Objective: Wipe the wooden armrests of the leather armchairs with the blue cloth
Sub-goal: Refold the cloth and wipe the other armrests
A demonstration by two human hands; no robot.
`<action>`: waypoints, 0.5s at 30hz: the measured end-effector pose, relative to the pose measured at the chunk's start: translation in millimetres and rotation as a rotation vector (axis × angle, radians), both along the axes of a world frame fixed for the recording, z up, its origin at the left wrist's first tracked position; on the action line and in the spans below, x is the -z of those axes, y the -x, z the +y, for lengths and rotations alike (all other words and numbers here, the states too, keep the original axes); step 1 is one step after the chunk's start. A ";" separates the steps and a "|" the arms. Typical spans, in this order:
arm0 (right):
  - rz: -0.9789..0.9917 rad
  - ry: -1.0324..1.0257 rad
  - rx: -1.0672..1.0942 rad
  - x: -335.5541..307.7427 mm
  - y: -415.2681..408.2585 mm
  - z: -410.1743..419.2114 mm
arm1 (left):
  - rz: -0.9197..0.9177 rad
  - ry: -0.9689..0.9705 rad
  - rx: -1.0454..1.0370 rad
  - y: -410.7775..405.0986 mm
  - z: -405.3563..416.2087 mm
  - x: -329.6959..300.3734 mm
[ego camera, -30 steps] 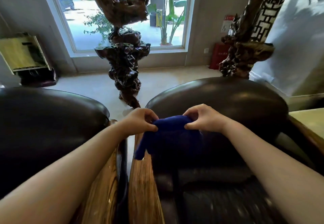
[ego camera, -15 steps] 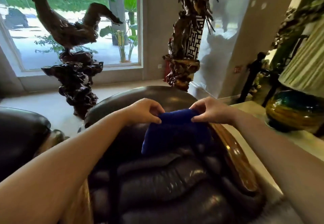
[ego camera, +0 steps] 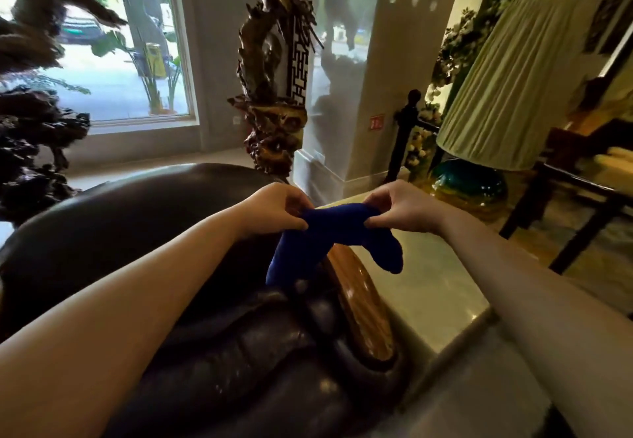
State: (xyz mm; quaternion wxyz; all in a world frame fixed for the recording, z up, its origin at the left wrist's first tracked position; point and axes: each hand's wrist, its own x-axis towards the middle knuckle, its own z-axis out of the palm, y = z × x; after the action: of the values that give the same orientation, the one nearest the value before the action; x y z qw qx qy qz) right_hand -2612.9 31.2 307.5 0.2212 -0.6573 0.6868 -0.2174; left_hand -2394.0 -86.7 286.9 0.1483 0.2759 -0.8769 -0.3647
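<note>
A blue cloth (ego camera: 337, 235) hangs stretched between both hands, its two ends drooping. My left hand (ego camera: 274, 208) pinches its left top edge and my right hand (ego camera: 399, 208) pinches the right top edge. The cloth is held in the air just above the far end of a glossy wooden armrest (ego camera: 363, 304), which runs along the right side of a dark leather armchair (ego camera: 154, 232). The cloth does not clearly touch the wood. The armchair's left armrest is out of view.
A pale stone side table (ego camera: 435, 287) stands right of the armrest, carrying a lamp with a teal-amber base (ego camera: 469, 191) and pleated shade (ego camera: 510, 85). Carved root sculptures (ego camera: 274, 95) rise behind the chair and at the left (ego camera: 30, 143). A dark wooden chair (ego camera: 575, 198) stands far right.
The view has swung right, from the gap between two armchairs to this chair's right armrest. Both hands kept hold of the cloth and carried it right, above that armrest.
</note>
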 end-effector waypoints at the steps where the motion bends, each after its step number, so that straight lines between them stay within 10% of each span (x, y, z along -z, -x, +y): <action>1: 0.004 -0.006 0.001 5.3 17.2 -7.9 | 0.003 0.009 0.004 17.2 -7.6 7.3; 15: 0.021 0.081 -0.168 -15.6 200.6 -163.3 | -0.022 0.178 -0.214 190.5 -133.9 -25.7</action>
State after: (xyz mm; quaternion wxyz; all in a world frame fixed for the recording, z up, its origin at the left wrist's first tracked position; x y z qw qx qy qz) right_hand -2813.5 -132.0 323.1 0.2049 -0.7231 0.6223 -0.2189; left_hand -2584.4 -220.6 312.6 0.2008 0.3573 -0.8730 -0.2644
